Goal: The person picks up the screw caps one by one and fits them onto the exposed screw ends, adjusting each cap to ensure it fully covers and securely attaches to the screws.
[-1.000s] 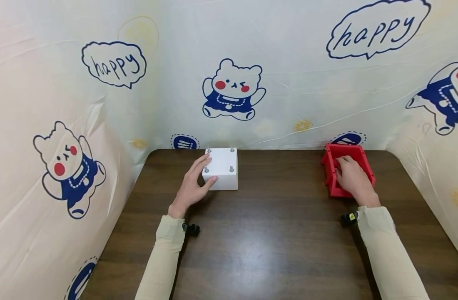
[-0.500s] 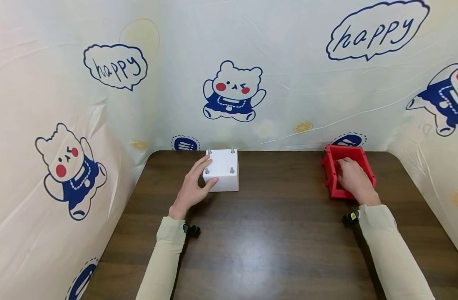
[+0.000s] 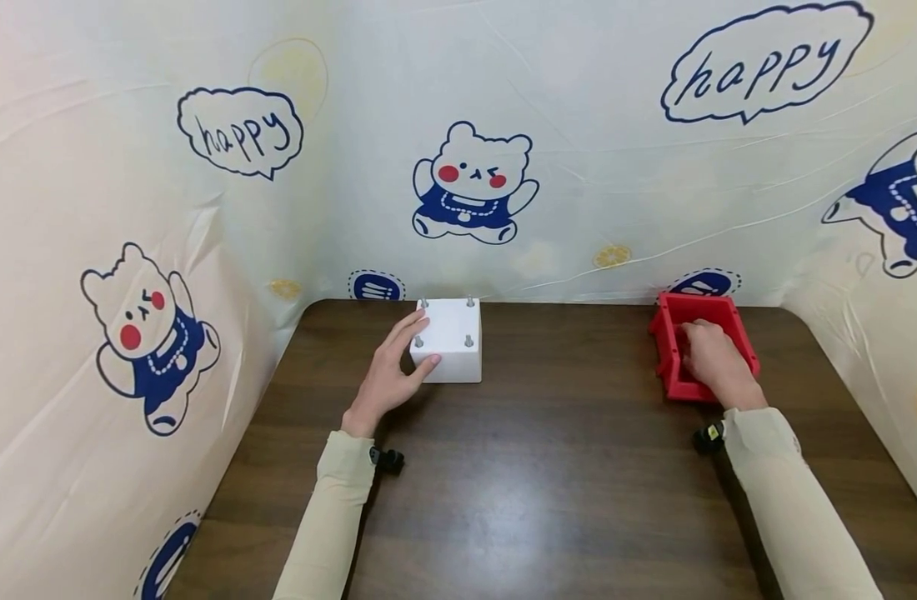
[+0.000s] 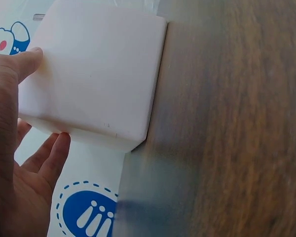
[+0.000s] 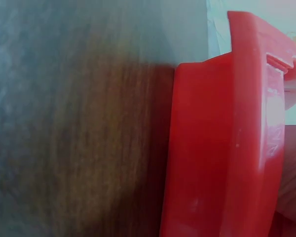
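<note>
A white box-shaped block [image 3: 458,365] stands on the table near its far edge, with metal bolts [image 3: 469,342] sticking up at its top corners. My left hand [image 3: 387,375] grips the block's left side, thumb on the front face and fingers along the side. The left wrist view shows the block's plain front face [image 4: 96,74] with the thumb on it. To the right stands a red plastic bin [image 3: 683,389]. My right hand [image 3: 717,358] reaches down inside it, its fingertips hidden. In the right wrist view the bin's wall [image 5: 202,148] covers most of that hand.
The brown wooden table [image 3: 533,467] spreads between and in front of both hands. A pale printed curtain [image 3: 578,183] hangs along the back and sides, close behind the block and the bin. Small black cameras [image 3: 387,461] sit at both wrists.
The right hand has shifted slightly within the red bin, its fingers now lower and less visible. The left hand stays on the white block. The head view has moved slightly.
</note>
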Tool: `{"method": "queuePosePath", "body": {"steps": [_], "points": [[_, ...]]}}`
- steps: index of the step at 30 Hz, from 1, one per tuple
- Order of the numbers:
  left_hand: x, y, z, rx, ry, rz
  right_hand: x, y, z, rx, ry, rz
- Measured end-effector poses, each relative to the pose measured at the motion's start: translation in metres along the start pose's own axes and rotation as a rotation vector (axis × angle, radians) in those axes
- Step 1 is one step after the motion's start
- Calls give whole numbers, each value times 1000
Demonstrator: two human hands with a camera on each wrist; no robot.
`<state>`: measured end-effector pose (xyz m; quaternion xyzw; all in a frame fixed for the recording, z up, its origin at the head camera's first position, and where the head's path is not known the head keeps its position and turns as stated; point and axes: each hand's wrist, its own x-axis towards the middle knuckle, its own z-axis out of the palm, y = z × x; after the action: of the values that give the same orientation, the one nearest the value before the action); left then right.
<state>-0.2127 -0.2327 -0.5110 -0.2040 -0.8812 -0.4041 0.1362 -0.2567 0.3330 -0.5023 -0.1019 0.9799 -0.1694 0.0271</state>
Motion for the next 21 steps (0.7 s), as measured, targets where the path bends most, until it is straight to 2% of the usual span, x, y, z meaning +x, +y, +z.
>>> {"method": "queuePosePath", "body": {"steps": [16, 21], "points": [[-1, 2, -1, 5, 6, 14, 7, 6, 3, -6, -9, 27], [0, 1, 0, 1, 9, 15, 7, 5, 1, 24, -24, 51]]}}
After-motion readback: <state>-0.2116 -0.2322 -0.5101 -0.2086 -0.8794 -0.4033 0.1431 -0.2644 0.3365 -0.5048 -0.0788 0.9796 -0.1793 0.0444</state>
